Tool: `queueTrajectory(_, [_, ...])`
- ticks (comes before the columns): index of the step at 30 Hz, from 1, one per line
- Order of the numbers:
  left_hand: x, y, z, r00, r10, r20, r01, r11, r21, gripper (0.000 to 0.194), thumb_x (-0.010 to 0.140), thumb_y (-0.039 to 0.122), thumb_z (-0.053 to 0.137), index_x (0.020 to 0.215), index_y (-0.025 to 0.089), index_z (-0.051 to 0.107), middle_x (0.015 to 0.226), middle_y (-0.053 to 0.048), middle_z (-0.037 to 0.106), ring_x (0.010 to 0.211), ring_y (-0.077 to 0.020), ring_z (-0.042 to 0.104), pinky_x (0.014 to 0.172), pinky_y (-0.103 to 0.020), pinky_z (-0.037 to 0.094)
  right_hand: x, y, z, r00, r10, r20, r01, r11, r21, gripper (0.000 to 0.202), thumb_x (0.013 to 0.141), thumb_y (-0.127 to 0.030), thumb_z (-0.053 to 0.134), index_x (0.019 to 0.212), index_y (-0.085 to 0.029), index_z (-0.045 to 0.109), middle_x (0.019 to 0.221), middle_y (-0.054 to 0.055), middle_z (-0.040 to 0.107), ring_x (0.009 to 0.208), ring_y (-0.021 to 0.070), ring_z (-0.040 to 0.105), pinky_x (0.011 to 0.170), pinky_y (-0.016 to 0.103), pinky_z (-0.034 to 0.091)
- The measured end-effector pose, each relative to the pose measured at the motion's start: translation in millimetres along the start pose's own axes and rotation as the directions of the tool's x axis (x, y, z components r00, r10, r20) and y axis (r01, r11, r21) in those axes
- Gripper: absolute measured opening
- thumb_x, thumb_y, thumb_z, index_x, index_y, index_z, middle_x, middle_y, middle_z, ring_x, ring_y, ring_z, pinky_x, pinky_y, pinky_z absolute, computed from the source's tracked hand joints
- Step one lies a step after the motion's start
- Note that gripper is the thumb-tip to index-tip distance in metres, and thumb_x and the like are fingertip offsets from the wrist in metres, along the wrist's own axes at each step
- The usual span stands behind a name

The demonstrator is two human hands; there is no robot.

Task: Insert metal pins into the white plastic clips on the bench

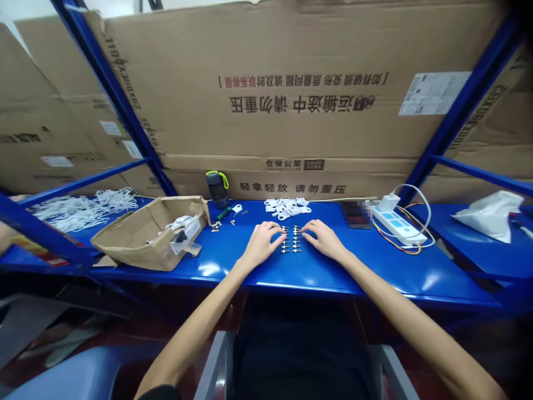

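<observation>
Two short columns of small brass-coloured pieces with thin pins, the left column [285,244] and the right column [296,244], lie side by side on the blue tabletop [325,278]. My left hand [261,243] reaches the far part of the left column, thumb and fingertips apart around the end pieces. From the other side, my right hand [323,239] has its thumb and index finger at the far pins of the right column, also spread. Whether the fingertips touch the pieces is too small to tell. Just beyond lies a pile of white plastic parts [287,208].
An open cardboard box [137,241] with packets stands left, near loose brass pieces [215,225], a green-handled screwdriver [224,213] and a dark bottle [217,190]. To the right are a dark phone [355,214] and a white power strip [400,225] with cables. Cardboard [291,133] walls the back.
</observation>
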State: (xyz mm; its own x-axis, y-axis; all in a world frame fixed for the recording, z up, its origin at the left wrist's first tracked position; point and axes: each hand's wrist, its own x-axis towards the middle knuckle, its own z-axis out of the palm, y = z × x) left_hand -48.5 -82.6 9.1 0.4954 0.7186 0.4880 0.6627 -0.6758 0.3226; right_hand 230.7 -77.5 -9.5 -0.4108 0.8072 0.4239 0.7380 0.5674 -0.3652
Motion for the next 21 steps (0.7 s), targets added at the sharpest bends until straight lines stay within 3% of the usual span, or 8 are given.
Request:
queueTrajectory(3, [-43,1,-10.1,0.985,-0.173,0.024,0.172,0.984,0.047,0.056,0.107,0.059,0.062,0.15,0.024,0.064,0.155,-0.013,0.064,0.147,-0.0314,0.056,0.125,-0.052,0.043,-23,-11,-7,0.997,0.074,0.001,-0.074,0.996,-0.04,0.037,0.112,-0.045,0.052,0.135,-0.025,0.071,0.141,0.012,0.072,0.13,0.0311,0.065,0.116,0.053,0.051])
queueTrajectory(7, [-75,-2,-10.9,0.947,-0.273,0.167,0.254,0.959,0.126,0.084,0.101,0.077,0.06,0.165,0.024,0.05,0.173,-0.014,0.047,0.162,-0.0366,0.041,0.136,-0.06,0.027,-61,-26,-6,0.976,0.211,0.048,-0.204,0.972,-0.116,0.063,0.108,-0.062,0.055,0.159,-0.024,0.057,0.167,0.014,0.055,0.153,0.0357,0.052,0.122,0.058,0.047])
queueTrajectory(9, [-78,-2,-9.4,0.936,-0.288,0.203,0.261,0.953,0.152,0.085,0.1,0.079,0.057,0.166,0.025,0.051,0.176,-0.013,0.043,0.165,-0.0377,0.036,0.138,-0.062,0.021,-74,-31,-2,0.967,0.241,0.083,-0.225,0.961,-0.159,0.075,0.106,-0.069,0.054,0.166,-0.024,0.051,0.174,0.015,0.047,0.16,0.0355,0.045,0.13,0.058,0.039])
queueTrajectory(13, [-74,2,-8.0,0.929,-0.321,0.181,0.29,0.94,0.179,0.078,0.103,0.077,0.054,0.165,0.029,0.054,0.177,-0.009,0.042,0.167,-0.0363,0.033,0.139,-0.062,0.02,-82,-39,6,0.936,0.334,0.112,-0.299,0.921,-0.249,0.078,0.109,-0.073,0.04,0.17,-0.025,0.047,0.179,0.012,0.039,0.167,0.034,0.034,0.137,0.063,0.022])
queueTrajectory(21, [-76,-1,-6.6,0.931,-0.317,0.178,0.287,0.941,0.178,0.065,0.109,0.067,0.052,0.162,0.03,0.057,0.175,-0.008,0.046,0.166,-0.0347,0.036,0.138,-0.063,0.022,-76,-42,7,0.923,0.357,0.142,-0.313,0.914,-0.259,0.073,0.111,-0.072,0.035,0.17,-0.031,0.047,0.18,0.008,0.036,0.169,0.0337,0.03,0.137,0.066,0.018])
